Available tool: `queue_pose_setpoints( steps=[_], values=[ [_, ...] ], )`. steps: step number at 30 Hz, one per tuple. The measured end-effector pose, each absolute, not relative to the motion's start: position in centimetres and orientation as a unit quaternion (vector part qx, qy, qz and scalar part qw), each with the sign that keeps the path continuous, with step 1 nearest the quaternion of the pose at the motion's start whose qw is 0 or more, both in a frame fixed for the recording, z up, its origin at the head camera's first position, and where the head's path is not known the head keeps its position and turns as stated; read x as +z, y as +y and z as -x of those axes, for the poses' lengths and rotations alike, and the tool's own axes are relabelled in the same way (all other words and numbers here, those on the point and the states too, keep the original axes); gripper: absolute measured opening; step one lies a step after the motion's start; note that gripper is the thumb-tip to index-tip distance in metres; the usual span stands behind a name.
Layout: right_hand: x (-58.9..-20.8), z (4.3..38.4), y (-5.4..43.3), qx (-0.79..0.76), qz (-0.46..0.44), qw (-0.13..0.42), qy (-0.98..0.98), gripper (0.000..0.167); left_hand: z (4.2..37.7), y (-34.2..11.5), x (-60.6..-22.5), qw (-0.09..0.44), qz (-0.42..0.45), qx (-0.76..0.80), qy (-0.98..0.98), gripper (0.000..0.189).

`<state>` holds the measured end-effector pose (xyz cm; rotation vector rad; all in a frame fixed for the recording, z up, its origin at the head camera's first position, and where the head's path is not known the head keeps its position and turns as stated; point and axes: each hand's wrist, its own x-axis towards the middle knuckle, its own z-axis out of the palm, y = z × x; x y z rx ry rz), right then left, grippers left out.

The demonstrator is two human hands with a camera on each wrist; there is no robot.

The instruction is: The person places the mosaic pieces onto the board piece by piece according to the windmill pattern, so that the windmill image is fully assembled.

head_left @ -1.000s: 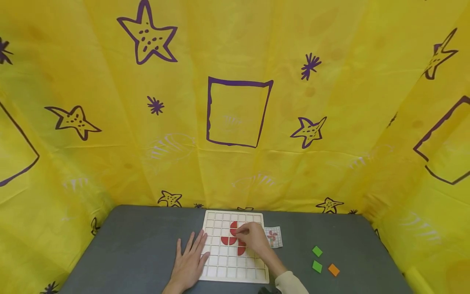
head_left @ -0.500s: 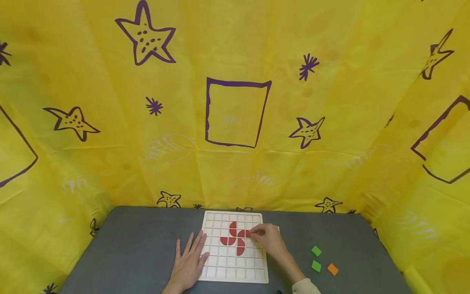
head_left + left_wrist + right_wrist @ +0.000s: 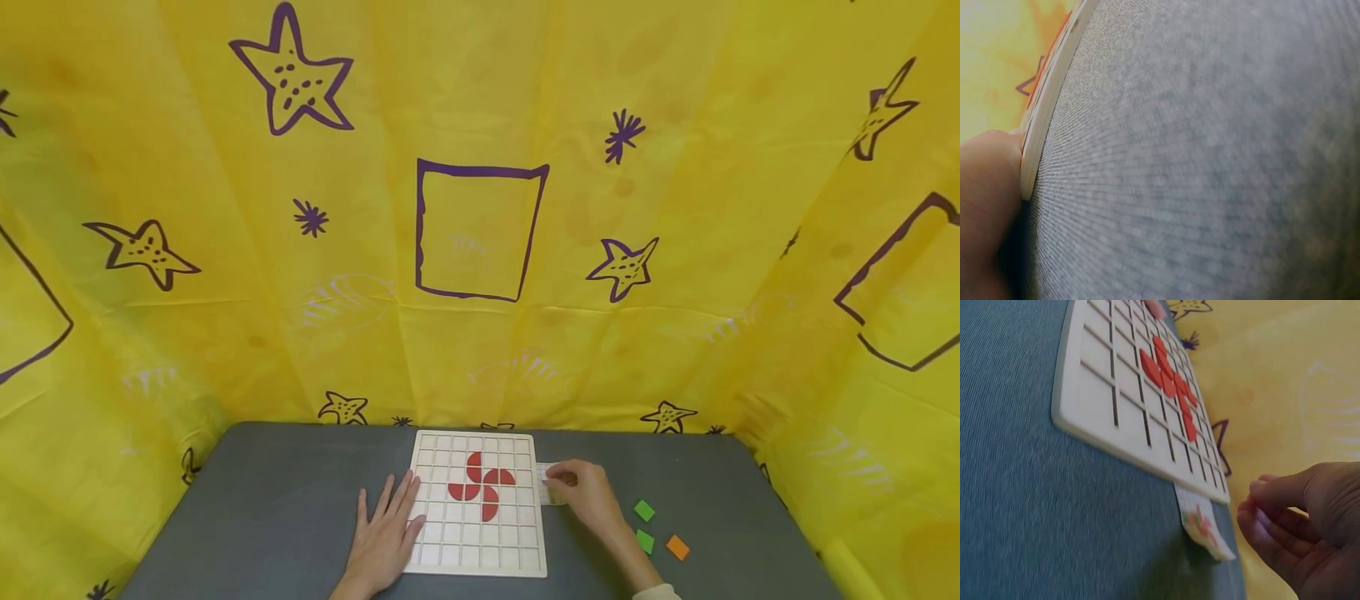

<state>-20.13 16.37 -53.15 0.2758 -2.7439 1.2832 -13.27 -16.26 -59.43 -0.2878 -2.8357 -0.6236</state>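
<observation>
A white grid board [image 3: 442,554] lies on the dark table. Near its middle, red quarter-round pieces [image 3: 474,473] form a pinwheel. My left hand [image 3: 381,537] rests along the board's left side, fingers straight and spread, the fingertips on its edge. In the left wrist view part of that hand touches the board's side [image 3: 1040,137]. Just right of the board, my right hand [image 3: 591,493] hovers over a small printed card [image 3: 1197,520], its fingers loosely bent. The right wrist view shows nothing between its thumb and fingers. In the head view this hand hides part of the card.
To the right of my right forearm lie two green tiles [image 3: 644,511] and an orange tile [image 3: 677,547]. A yellow cloth [image 3: 480,358] with drawn stars and shapes hangs behind the table and at both sides.
My right hand has moved right, off the red pieces, and is now beside the board over the card. The right-hand red piece, hidden at first, now shows. The left hand stays put.
</observation>
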Motion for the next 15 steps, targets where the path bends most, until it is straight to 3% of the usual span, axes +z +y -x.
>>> queue_pose_setpoints(
  steps=[9,15],
  values=[
    [-53.3,19.8,19.3,0.388,-0.079,0.075,-0.915,0.010,13.3,-16.2,-59.0,0.079,0.085,-0.203,-0.972,0.057],
    [-53.3,19.7,21.3,0.374,-0.056,0.061,-0.924,0.010,13.3,-16.2,-58.8,0.078,0.083,-0.201,-0.973,0.057]
  ],
)
